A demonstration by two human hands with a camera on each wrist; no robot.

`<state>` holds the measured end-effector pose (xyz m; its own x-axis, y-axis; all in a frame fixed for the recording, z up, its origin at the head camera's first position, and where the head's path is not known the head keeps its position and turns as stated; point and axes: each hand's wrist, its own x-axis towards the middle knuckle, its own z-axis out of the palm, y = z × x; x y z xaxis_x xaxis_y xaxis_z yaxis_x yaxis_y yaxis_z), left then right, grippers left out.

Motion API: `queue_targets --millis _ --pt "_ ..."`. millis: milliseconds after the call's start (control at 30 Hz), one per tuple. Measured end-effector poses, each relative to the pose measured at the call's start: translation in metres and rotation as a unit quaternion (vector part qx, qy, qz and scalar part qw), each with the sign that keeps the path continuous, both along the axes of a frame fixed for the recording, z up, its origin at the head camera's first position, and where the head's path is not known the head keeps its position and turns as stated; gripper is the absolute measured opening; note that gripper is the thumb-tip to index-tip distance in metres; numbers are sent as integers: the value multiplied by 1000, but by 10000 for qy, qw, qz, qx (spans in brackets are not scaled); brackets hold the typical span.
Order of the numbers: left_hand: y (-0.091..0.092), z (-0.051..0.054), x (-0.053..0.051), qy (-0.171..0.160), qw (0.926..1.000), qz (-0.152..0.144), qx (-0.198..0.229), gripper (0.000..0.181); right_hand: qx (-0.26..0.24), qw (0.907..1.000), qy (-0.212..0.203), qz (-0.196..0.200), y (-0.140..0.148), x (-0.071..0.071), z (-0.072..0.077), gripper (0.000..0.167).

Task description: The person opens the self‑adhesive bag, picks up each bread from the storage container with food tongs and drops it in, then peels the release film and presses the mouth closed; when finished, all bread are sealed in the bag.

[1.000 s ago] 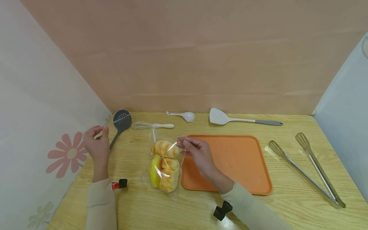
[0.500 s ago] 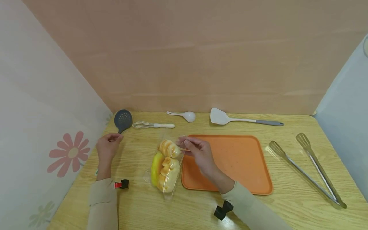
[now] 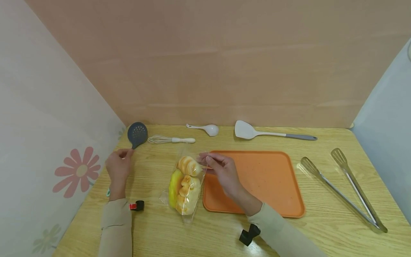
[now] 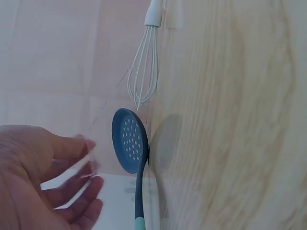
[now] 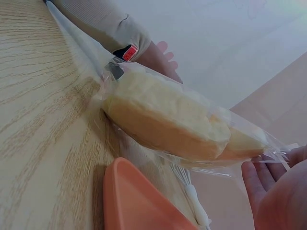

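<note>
My right hand (image 3: 224,175) pinches the top edge of a clear plastic bag (image 5: 168,112). Inside the bag are a striped bread roll (image 3: 188,166), a long yellow piece (image 3: 174,187) and a larger golden bun (image 3: 188,200). The bag leans to the right, and its lower end touches the table in the right wrist view. At the left, my left hand (image 3: 118,166) pinches a thin clear strip (image 4: 91,163), which is hard to make out. That hand is in front of the skimmer's handle in the head view but apart from it in the left wrist view.
An orange tray (image 3: 257,182) lies just right of the bag. Along the back are a dark skimmer (image 3: 137,134), a whisk (image 3: 171,139), a white ladle (image 3: 205,129) and a spatula (image 3: 273,132). Metal tongs (image 3: 346,192) lie spread at the right.
My left hand has moved down and to the right, then slightly back left. The bag's contents have shifted and the bag tilts more. The right hand stays in place, still pinching it.
</note>
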<state>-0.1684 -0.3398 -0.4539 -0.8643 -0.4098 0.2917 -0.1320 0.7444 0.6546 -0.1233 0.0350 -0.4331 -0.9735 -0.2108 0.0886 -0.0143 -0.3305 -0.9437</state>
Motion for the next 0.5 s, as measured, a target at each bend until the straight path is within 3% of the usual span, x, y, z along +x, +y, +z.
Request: queue_targets --millis 100,200,300,400,500 --pt "0 1 0 190 9991 214 303 25 -9 10000 28 7 0 0 0 31" --pt "1 3 0 223 9980 204 557 30 -2 10000 46 14 1 0 -1 31" --pt "4 7 -1 318 9982 178 473 29 12 10000 43 17 1 -1 -1 31" --pt "11 15 -1 727 9971 128 177 26 30 10000 27 26 1 -1 -1 31" --pt "20 23 -1 1453 9891 -48 -228 28 30 10000 13 28 1 -1 0 31"
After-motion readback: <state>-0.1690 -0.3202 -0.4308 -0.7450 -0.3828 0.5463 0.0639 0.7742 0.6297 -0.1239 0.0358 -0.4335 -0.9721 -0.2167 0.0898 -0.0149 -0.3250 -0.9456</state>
